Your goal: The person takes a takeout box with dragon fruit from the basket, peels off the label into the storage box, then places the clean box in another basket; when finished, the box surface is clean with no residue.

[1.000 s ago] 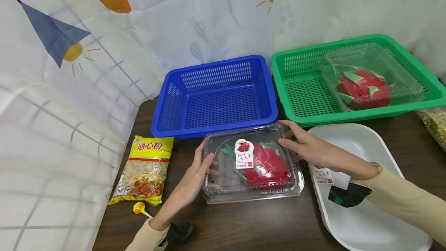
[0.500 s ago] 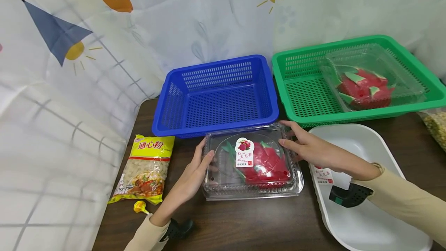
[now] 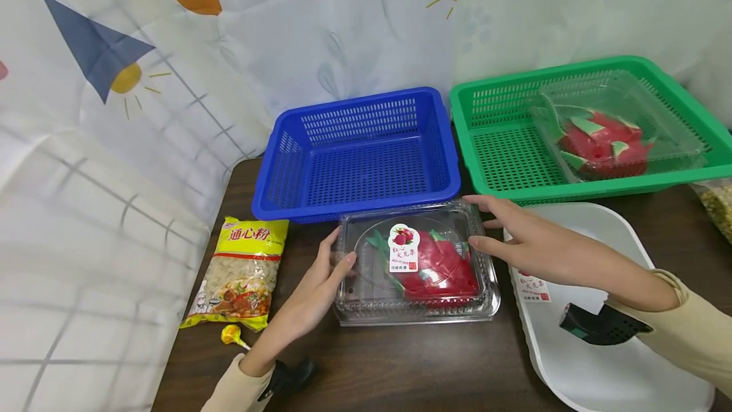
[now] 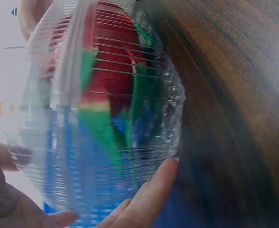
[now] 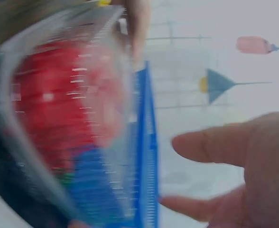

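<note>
A clear plastic clamshell box [image 3: 366,259] lies on the table with a red dragon fruit [image 3: 443,278] inside and a white label [image 3: 403,250] on its lid. My left hand [image 3: 314,294] grips the box's left end, thumb over the lid and fingertips low along the side, as the left wrist view shows. At the opposite end, my right hand [image 3: 532,247] has its fingers spread, the thumb and index finger off the lid. In the right wrist view the right thumb [image 5: 210,145] stands apart from the box.
A blue basket [image 3: 356,210] stands behind the box. Beside it a green basket [image 3: 509,145] holds another boxed dragon fruit [image 3: 606,145]. A white tray [image 3: 623,355] is at right, a labelled piece in it. Left are a pasta bag [image 3: 243,272] and a lollipop [image 3: 231,334].
My right hand has loosened from the box's right end and drawn slightly to the right. The left hand keeps its hold, and the box stays nearly in place.
</note>
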Demonstrator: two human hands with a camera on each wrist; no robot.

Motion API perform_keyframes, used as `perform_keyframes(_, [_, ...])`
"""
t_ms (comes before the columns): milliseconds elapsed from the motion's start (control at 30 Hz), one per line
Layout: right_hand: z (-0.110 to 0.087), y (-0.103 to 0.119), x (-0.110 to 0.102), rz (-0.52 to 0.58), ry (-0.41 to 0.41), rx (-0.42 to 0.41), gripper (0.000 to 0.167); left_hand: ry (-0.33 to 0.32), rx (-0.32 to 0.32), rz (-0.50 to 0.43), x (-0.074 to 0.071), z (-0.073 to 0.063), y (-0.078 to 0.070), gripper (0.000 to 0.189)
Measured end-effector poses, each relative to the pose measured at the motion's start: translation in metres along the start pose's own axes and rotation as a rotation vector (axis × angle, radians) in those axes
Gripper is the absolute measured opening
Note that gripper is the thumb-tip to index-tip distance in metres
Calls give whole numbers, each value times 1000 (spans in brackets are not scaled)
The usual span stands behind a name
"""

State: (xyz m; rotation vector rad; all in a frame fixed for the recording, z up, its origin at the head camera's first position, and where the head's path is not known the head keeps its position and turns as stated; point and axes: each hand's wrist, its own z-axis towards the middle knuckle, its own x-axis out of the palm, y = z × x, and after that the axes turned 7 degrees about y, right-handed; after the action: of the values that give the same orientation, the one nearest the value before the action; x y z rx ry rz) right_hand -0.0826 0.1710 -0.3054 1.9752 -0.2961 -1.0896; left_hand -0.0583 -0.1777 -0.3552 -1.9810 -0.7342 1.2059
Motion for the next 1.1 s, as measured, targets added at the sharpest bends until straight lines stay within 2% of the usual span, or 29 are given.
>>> perform_keyframes(100, [-6,8,-4,-76,-22,-62,66,-54,20,110,1,-8,-7,74])
perform_keyframes(200, [-3,17,-5,-105,-37,-132,59,-158,74,285,2,-15,-14,79])
perform_keyframes(300, [6,26,-5,-115,-22,-198,53,-268,197,464,2,-19,-20,82])
perform_keyframes(367, [13,30,-4,-116,-4,-234,50,-312,319,560,2,-20,-23,80])
perform_keyframes(433, [21,35,-3,-110,18,-262,45,-304,458,615,1,-17,-25,76])
perform_keyframes(500, [28,40,-2,-103,36,-284,41,-264,577,658,0,-11,-25,72])
perform_keyframes(533, [32,43,-2,-102,46,-290,41,-238,622,678,-1,-7,-25,71])
perform_keyframes(600, [41,48,0,-102,69,-299,39,-191,672,713,-1,0,-23,69])
perform_keyframes(667, [50,51,3,-116,92,-299,38,-150,682,745,-1,6,-19,68])
perform_keyframes(800, [65,55,9,-170,126,-274,38,-102,654,797,0,11,-13,67])
perform_keyframes(1100, [73,57,13,-247,132,-225,41,-98,618,836,7,15,-9,66])
